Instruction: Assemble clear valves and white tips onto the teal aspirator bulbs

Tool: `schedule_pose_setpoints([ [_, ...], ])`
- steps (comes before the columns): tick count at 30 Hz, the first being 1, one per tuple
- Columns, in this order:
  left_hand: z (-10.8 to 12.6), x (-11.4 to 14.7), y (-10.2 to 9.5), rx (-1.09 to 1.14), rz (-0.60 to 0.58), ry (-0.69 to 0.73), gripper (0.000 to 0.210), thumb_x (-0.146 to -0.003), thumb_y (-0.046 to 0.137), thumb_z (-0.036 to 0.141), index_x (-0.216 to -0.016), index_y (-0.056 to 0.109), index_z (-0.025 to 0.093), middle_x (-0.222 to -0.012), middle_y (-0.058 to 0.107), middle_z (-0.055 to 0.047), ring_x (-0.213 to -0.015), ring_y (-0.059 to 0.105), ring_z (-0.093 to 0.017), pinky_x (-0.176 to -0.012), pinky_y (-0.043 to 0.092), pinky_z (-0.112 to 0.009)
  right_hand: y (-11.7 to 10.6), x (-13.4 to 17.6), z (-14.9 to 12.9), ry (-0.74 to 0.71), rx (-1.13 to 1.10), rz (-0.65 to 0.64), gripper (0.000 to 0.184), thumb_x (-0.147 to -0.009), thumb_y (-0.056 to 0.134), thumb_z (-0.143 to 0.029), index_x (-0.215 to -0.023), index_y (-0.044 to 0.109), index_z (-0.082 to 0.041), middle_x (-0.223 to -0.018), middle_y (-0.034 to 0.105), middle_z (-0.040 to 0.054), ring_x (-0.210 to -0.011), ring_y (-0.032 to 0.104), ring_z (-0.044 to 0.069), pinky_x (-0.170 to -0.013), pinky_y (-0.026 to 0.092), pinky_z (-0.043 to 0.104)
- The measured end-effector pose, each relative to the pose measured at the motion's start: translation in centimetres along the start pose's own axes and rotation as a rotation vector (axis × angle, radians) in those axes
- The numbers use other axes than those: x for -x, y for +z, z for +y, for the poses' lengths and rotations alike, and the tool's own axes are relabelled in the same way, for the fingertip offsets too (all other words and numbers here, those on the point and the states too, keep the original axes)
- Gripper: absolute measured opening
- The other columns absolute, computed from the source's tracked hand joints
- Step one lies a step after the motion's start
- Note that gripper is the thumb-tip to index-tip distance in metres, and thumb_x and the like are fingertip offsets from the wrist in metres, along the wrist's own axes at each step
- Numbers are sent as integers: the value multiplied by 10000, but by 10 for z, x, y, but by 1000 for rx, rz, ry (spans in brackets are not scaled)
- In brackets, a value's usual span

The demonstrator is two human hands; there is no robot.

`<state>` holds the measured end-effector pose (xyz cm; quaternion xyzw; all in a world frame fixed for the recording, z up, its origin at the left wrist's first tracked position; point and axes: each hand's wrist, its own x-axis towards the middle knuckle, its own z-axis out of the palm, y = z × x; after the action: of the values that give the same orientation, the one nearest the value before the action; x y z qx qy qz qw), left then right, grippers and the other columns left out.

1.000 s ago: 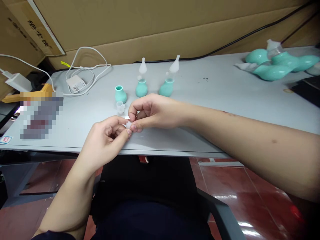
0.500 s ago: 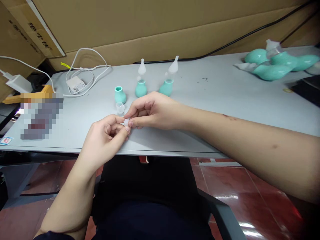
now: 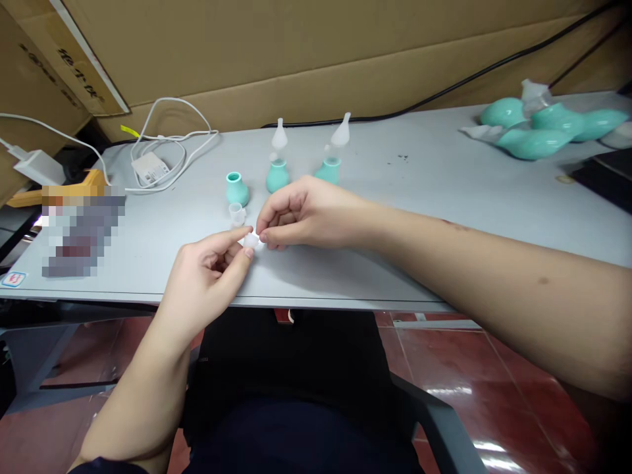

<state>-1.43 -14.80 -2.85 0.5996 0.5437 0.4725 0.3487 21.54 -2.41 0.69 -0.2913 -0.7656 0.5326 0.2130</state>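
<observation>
A small translucent white plastic piece (image 3: 251,241) is between my two hands, just above the table. My left hand (image 3: 207,273) pinches it between thumb and index finger. From the right, my right hand (image 3: 309,214) closes thumb and fingertips on the piece's right end; its exact shape there is too small to make out. Just beyond my fingertips stands a clear little cup-like part (image 3: 237,214) with a side tab. Behind it is an open-topped teal bulb (image 3: 237,189). Two more teal bulbs, one left (image 3: 278,176) and one right (image 3: 330,171), partly behind my hand, stand near white tapered nozzles (image 3: 279,135).
Several teal bulbs with clear tips (image 3: 540,125) lie at the back right beside a dark object (image 3: 607,178). A white charger (image 3: 151,168) with a looped cable sits back left, near a yellow tool (image 3: 64,191). Cardboard (image 3: 296,52) walls the table's back.
My right hand has shifted slightly right, widening the space between both hands' fingertips. More of the white piece shows in my left hand. The bulbs stay where they were.
</observation>
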Motion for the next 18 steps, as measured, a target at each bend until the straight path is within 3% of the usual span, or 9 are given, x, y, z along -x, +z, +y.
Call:
schedule_pose_setpoints([
  [3, -1, 4, -4, -163, 39, 218, 293, -1050, 890, 205, -1288, 1059, 223, -821, 714, 4, -709, 624, -126, -657, 529, -255, 1, 1, -1, -69, 150, 53, 263, -969, 866, 49, -899, 927, -197, -832, 883, -23, -776, 796, 131, -794, 608, 291],
  [6, -3, 9, -14, -291, 40, 330, 330, -1042, 831, 136, -1255, 1060, 242, -868, 722, 4, -711, 630, -119, -649, 511, -257, 0, 2, -6, -14, 254, 117, 311, -936, 838, 84, -864, 937, -201, -840, 899, -27, -794, 805, 141, -804, 597, 302],
  [12, -2, 5, -37, -392, 49, 303, 239, -1064, 825, 184, -1177, 1036, 176, -969, 859, -39, -811, 772, -130, -716, 548, -267, -5, 2, -9, 72, 352, 218, 313, -922, 801, 68, -814, 896, -210, -837, 864, -16, -759, 742, 152, -781, 568, 323],
  [18, -1, -21, -39, -485, -41, 243, 209, -1072, 852, 348, -1090, 1023, 230, -1056, 933, -67, -878, 833, -197, -797, 615, -326, -5, 4, 2, -119, 505, 134, 217, -996, 768, -5, -1020, 861, -200, -869, 819, -3, -816, 725, 168, -853, 584, 338],
])
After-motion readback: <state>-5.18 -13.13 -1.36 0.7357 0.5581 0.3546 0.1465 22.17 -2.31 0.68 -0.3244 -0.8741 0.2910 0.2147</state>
